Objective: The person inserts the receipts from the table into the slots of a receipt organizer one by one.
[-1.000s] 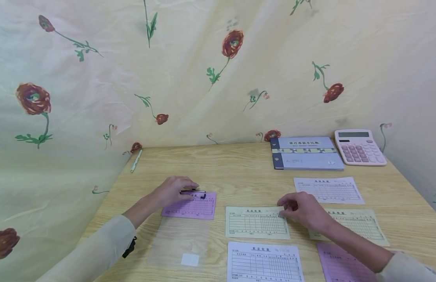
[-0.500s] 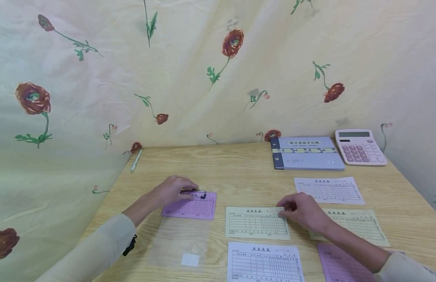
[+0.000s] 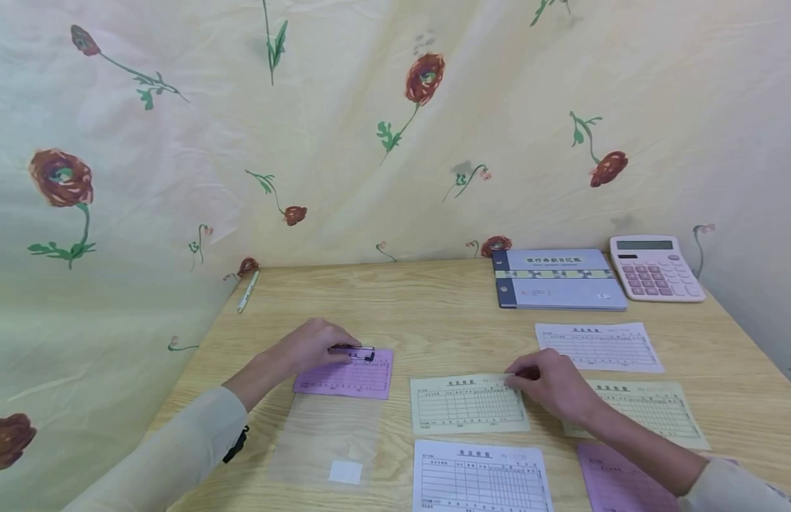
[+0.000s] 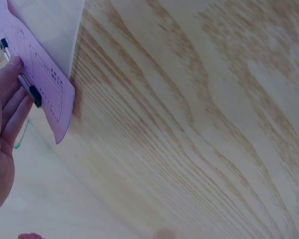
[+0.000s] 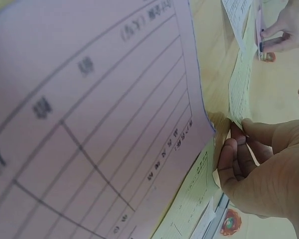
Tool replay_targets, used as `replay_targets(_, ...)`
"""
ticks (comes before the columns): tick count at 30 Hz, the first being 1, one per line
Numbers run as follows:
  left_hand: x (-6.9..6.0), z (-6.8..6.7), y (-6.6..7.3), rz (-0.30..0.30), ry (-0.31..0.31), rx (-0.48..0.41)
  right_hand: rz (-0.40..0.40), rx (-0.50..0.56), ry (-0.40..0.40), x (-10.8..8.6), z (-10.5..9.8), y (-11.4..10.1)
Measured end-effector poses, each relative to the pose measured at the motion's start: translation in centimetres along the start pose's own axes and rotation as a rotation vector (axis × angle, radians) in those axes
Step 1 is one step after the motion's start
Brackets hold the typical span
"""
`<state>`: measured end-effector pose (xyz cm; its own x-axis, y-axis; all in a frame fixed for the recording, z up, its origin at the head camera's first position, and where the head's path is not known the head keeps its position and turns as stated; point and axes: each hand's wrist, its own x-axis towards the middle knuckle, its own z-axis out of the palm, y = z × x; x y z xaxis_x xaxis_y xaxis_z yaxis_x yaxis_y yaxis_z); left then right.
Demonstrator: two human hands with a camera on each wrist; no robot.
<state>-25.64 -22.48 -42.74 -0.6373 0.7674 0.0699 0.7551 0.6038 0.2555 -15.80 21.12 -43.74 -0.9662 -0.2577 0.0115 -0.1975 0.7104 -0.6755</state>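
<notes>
My left hand (image 3: 311, 345) grips the metal clip (image 4: 22, 79) at the top of a see-through clipboard (image 3: 325, 434). Under that clip lies a pink receipt form (image 3: 351, 380), its edge curving up in the left wrist view. With thumb and fingertips, my right hand (image 3: 552, 384) pinches the upper right corner of a pale green receipt form (image 3: 466, 407). That corner is raised a little off the table, while the form's left end lies low. From the right wrist view, the same green sheet (image 5: 240, 82) slants away from the pinching fingers.
White forms lie below (image 3: 481, 476) and at upper right (image 3: 597, 347). Another green form (image 3: 645, 409) and a pink form (image 3: 622, 480) are partly under my right forearm. A blue ledger (image 3: 562, 284) and calculator (image 3: 656, 270) stand at the back; a pen (image 3: 248, 291) lies far left.
The pinched green form has shifted slightly right, and its right corner has come up from the table. My left hand stays on the clip without visible movement.
</notes>
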Motion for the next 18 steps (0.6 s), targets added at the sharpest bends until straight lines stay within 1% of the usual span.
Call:
replay_targets(6, 0.1, -0.4, 0.4, 0.026, -0.031, 0.055, 0.008, 0.0, -0.007, 0.3, -0.4, -0.2)
replay_targets(11, 0.4, -0.5, 0.5, 0.026, -0.053, 0.065, -0.017, 0.018, -0.008, 0.9, -1.0, -0.8)
replay_targets(14, 0.5, -0.6, 0.4, 0.023, -0.065, 0.063, -0.045, 0.045, -0.018, 1.3, -1.4, -1.3)
replay_targets(18, 0.7, -0.7, 0.4, 0.027, -0.076, 0.064, -0.08, 0.131, -0.063, 1.9, -1.6, -2.0)
